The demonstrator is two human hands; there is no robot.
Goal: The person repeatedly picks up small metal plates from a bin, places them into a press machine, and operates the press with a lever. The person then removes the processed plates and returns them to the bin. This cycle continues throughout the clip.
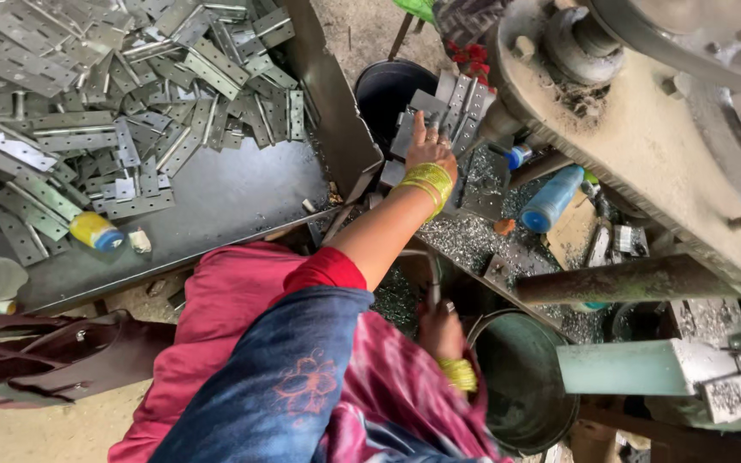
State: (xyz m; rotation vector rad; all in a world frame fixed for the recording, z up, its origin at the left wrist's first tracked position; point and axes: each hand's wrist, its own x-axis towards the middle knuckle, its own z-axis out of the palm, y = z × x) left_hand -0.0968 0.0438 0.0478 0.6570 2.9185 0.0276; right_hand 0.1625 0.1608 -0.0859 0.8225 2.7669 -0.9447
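In a dusty workshop, the left hand (430, 146) lies open on metal hinge plates (446, 116) beside a steel tray (233, 201), and the right hand (439, 330) grips a thin bar (431, 279).

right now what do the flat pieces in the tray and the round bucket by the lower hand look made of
Flat pieces: apparently bare sheet metal, dull silver-grey with punched holes and sharp straight edges. Tray: dark grey metal sheet, matte and scuffed. Bucket: probably metal with worn greenish paint, though the blurred rim leaves plastic possible.
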